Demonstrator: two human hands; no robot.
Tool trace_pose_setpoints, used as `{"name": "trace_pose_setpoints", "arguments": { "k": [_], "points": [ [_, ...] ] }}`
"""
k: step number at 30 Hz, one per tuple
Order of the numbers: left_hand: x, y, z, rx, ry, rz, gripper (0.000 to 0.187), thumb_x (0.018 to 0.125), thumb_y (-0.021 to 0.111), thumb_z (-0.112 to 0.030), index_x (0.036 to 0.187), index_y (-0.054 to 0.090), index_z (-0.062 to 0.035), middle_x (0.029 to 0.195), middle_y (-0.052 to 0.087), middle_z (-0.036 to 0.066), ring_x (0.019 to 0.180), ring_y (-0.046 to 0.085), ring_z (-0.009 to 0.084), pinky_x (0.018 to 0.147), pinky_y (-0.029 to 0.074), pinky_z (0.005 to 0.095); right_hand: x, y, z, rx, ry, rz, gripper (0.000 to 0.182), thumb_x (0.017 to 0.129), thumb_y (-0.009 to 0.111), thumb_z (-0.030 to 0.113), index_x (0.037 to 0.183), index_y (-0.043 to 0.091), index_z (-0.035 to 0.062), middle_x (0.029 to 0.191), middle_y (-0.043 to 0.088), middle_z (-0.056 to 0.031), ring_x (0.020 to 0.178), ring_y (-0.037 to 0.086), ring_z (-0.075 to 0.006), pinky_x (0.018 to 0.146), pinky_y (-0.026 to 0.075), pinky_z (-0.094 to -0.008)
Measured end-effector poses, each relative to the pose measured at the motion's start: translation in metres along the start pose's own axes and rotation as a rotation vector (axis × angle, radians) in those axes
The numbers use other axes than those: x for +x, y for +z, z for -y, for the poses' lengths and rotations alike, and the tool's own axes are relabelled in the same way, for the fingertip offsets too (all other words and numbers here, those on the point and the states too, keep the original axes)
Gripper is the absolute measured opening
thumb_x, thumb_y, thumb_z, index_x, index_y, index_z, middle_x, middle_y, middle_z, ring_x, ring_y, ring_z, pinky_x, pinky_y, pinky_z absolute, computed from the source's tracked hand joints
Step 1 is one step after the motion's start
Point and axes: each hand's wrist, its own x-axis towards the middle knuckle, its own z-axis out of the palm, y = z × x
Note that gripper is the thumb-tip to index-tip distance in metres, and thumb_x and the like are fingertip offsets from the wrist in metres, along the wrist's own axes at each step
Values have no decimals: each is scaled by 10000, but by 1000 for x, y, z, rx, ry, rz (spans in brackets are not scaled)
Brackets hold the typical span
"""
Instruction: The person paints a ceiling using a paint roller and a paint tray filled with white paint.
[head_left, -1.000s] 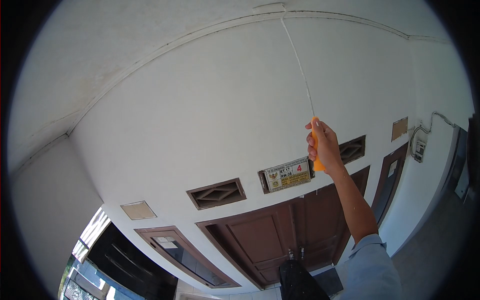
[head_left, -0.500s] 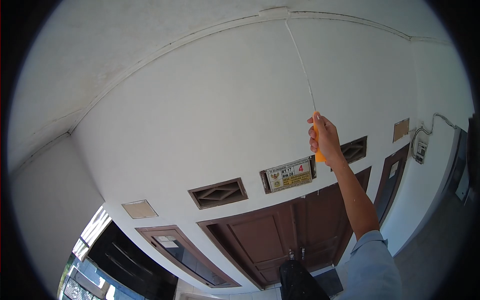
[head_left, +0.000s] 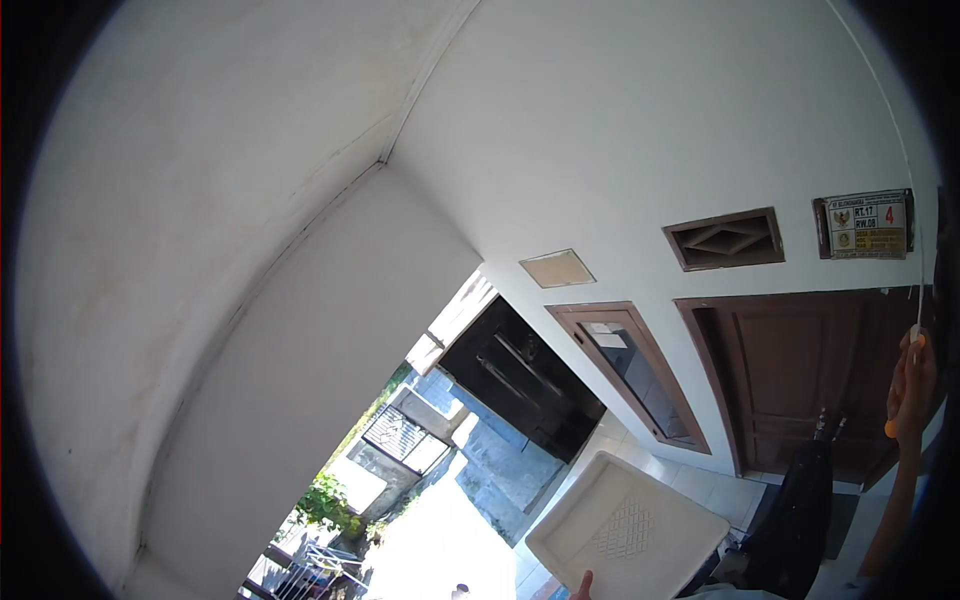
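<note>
At the right edge, my right hand (head_left: pixel 908 385) is closed round the orange handle (head_left: pixel 891 429) of a paint roller. The roller's long thin rod (head_left: pixel 890 100) runs up across the white wall and leaves the view at the top, so its head is out of sight. Low in the view is a whitish paint tray (head_left: pixel 570 497) with a raised grid pattern on its floor. One finger of my left hand (head_left: pixel 583 586) shows over the tray's near rim; the rest of that hand is hidden below the frame.
Ahead are a brown double door (head_left: pixel 795 370), a narrow window (head_left: pixel 640 375), a vent (head_left: pixel 725 240) and a number plate (head_left: pixel 865 225). A dark speckled shape (head_left: pixel 790 520) stands before the door. Beyond the white side wall (head_left: pixel 330 290) lie a black panel (head_left: pixel 520 375) and a sunlit yard.
The view has swung left and tilted. My right hand and the roller handle now appear lower and at the far right. The tray and a finger of my left hand have come into view.
</note>
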Motion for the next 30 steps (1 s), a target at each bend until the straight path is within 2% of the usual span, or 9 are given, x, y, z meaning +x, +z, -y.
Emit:
{"name": "trace_pose_setpoints", "arguments": {
  "k": [5,9,10,11,14,16,18,23,30],
  "points": [
    [-27,-41,-3,97,-49,32,657,849,662,-526,957,627,121,889,652,163,752,604,232,615,500,363,-49,-12,-7,20,196,206,445,969,462,507,950,481,63,583,365,63,348,308,16,269,258,-141],
    [-94,69,33,-2,-195,322,655,849,662,-526,954,629,121,886,653,162,749,604,232,612,501,363,-57,1,60,8,372,359,414,949,537,469,879,484,64,503,413,34,350,399,-26,289,327,-189],
    [-139,111,40,-58,-262,421,655,849,663,-525,953,629,121,885,653,162,748,604,231,611,501,363,-58,0,72,-80,463,381,314,963,546,364,907,507,58,530,443,20,371,419,-39,321,356,-205],
    [-139,126,-29,-302,-735,197,685,848,662,-525,1021,609,135,911,657,178,786,621,258,663,528,378,-59,-1,82,-123,531,435,212,971,526,254,923,517,48,561,473,6,396,431,-46,357,380,-211],
    [-127,127,31,-344,-676,291,732,866,639,-518,1129,568,162,1059,644,199,908,631,279,764,543,396,-65,-14,83,-209,572,576,156,978,537,195,966,535,39,622,502,-7,451,456,-50,406,391,-220],
    [-136,139,5,-655,-585,297,609,949,563,-380,1262,452,130,1096,615,202,917,656,285,775,555,376,-68,-21,88,-300,685,627,171,983,537,195,975,535,24,643,496,-10,475,457,-68,442,393,-240],
    [-141,139,-28,-602,-601,253,618,946,557,-407,1316,434,72,1101,613,206,913,656,282,795,552,370,-70,-30,93,-377,731,741,154,980,519,171,987,538,19,638,490,-8,473,428,-71,462,379,-245],
    [-135,135,-40,-517,-677,189,623,873,682,-384,1246,506,82,1071,644,163,897,655,229,783,538,335,-71,-27,105,-587,814,958,112,936,519,88,924,576,-8,622,523,-21,537,496,-88,502,409,-249],
    [-134,132,-40,-436,-711,149,583,844,729,-381,1190,571,61,1030,664,138,845,658,207,743,540,314,-89,18,91,-758,854,1351,247,934,529,210,829,615,3,597,579,-36,523,525,-92,497,422,-260]
  ]
}}
